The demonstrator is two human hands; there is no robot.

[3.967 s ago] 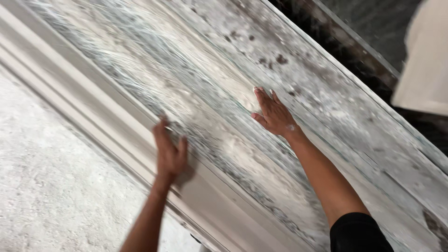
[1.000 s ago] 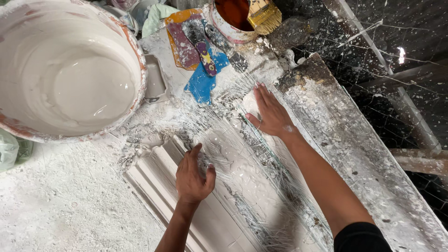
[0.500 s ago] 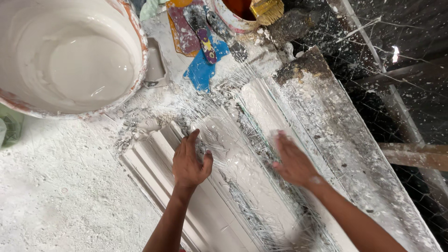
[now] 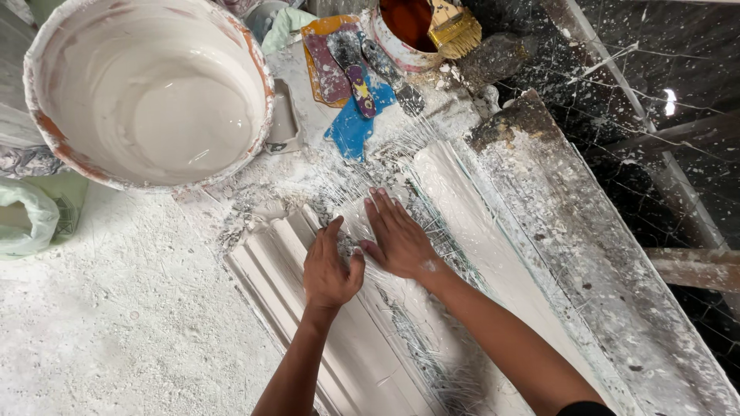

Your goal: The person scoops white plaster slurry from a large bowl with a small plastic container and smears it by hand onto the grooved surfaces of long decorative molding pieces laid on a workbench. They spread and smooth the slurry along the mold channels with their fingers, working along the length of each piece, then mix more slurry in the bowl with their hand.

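A long white moulded plaster strip [image 4: 462, 192] lies diagonally across the plaster-covered bench, with a layer of glass fibre strands [image 4: 432, 223] spread over it. Both of my hands lie flat on the fibres near the strip's upper end. My left hand [image 4: 330, 267] presses palm-down on the ridged left side. My right hand [image 4: 397, 237] rests right beside it, fingers spread and pointing up the strip. Neither hand holds anything.
A large white bucket [image 4: 46, 131] of wet plaster stands at the upper left. Blue and dark scrapers [image 4: 351, 77] lie above the strip beside a small pot [image 4: 389, 42] with a yellow brush [image 4: 455, 27]. A plastic bag [image 4: 27, 219] sits at the left edge. A splattered board [image 4: 601, 254] runs along the right.
My right hand slid down from the strip's top end and leftward until it sits beside my left hand. My left hand stayed roughly in place. The view shifted slightly.
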